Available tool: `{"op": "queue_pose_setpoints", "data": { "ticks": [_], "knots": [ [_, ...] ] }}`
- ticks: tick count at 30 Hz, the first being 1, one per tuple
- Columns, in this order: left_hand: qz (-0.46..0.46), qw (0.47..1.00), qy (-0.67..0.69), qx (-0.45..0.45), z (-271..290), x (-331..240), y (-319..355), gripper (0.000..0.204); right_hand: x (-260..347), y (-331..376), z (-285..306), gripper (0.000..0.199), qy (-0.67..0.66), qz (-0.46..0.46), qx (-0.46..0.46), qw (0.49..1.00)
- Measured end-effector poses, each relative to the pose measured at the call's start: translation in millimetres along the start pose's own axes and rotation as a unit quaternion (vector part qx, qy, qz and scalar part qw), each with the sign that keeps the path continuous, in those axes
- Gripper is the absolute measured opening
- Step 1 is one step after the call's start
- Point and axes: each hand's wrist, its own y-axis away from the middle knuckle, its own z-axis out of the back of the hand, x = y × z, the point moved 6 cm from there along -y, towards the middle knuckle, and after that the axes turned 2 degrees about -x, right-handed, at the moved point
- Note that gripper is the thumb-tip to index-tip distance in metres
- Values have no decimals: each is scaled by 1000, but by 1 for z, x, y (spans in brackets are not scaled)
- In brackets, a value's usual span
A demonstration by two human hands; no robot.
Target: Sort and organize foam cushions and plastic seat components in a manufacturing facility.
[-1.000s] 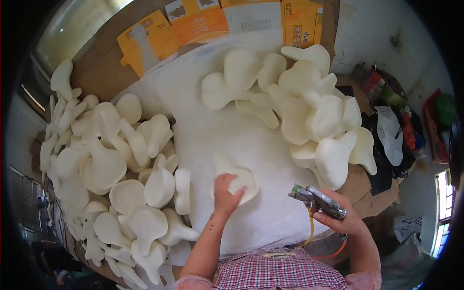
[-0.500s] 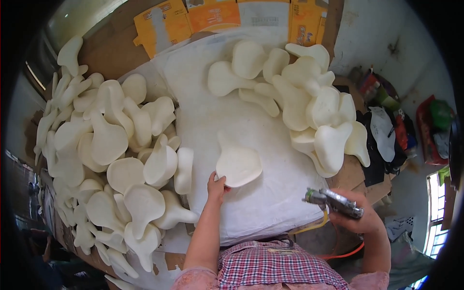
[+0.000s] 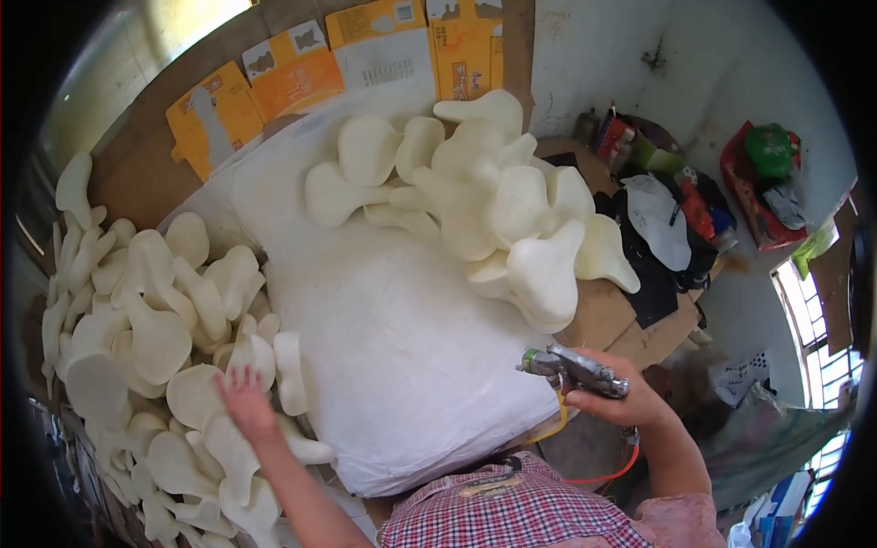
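My left hand [image 3: 247, 402] is over the heap of saddle-shaped foam pads at the left, its fingers spread and nothing held in them. Beneath and beside the fingers lies a cream foam pad [image 3: 194, 395]; whether they touch it I cannot tell. In my right hand [image 3: 607, 384] is a metal spray gun [image 3: 585, 372], its greenish nozzle end pointing left over the right edge of the white-covered work surface [image 3: 393, 365]. A yellow hose [image 3: 557, 418] and an orange hose [image 3: 607, 473] run below the gun.
A second heap of cream foam pads [image 3: 512, 205] covers the far right of the work surface. Flattened orange cartons [image 3: 292, 82] line the back edge. Black cloth pieces [image 3: 650, 297] and a red box [image 3: 758, 219] with bags lie beyond the right side.
My left hand has let go of the foam pad it held mid-surface and moved left to the heap. That pad has left the middle. The view has shifted; my right hand still holds the gun.
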Motion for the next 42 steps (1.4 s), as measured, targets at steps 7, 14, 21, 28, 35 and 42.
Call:
{"op": "queue_pose_setpoints", "data": {
  "ticks": [7,14,21,28,35,42],
  "knots": [
    [169,798,-464,346,-150,329,145,49,-15,0,63,46,-18,-38,-6,999],
    [39,787,-554,269,-188,341,203,59,-28,-2,123,54,-48,-17,-95,994],
    [-230,820,-498,165,-143,119,165,38,-39,-52,107,51,-8,14,32,999],
    [-191,683,-620,336,-89,144,226,39,-23,-66,36,53,-17,8,145,989],
    [1,706,-707,30,60,121,159,67,-12,-43,4,49,49,-20,194,980],
    [160,814,-545,123,58,200,156,84,26,-19,5,50,36,37,121,991]
  ]
}}
